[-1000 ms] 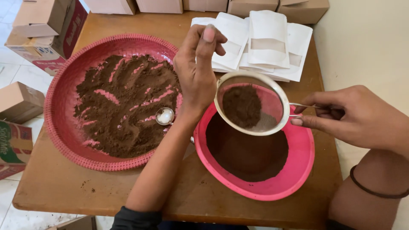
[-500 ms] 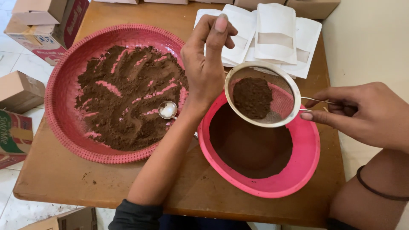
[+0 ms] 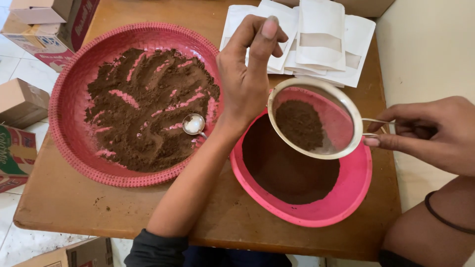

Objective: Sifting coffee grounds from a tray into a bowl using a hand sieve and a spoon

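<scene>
Right hand (image 3: 435, 133) at the right side, grip pinched tight on the thin wire handle of a round metal sieve (image 3: 316, 118). Sieve held in the air over the pink bowl (image 3: 346, 198), a small heap of brown powder inside its mesh. More brown powder down in the bowl, dark and smooth, right under the sieve.

Left hand (image 3: 247, 79) raised just beside the sieve's left rim, holding nothing, grip loose and partly wide, thumb and first finger pointing up. Cannot tell if it touches the rim.

Big red woven tray (image 3: 74, 143) on the left of the wooden counter (image 3: 64, 207), touching or almost touching the pink bowl. Brown powder spread across the tray, with finger-like streaks through it. Small silver spoon (image 3: 194, 123) lying in the powder, near the left wrist.

White paper pouches (image 3: 321, 39) in a pile at the far edge of the counter. Cardboard boxes (image 3: 20, 104) on the floor to the left.
</scene>
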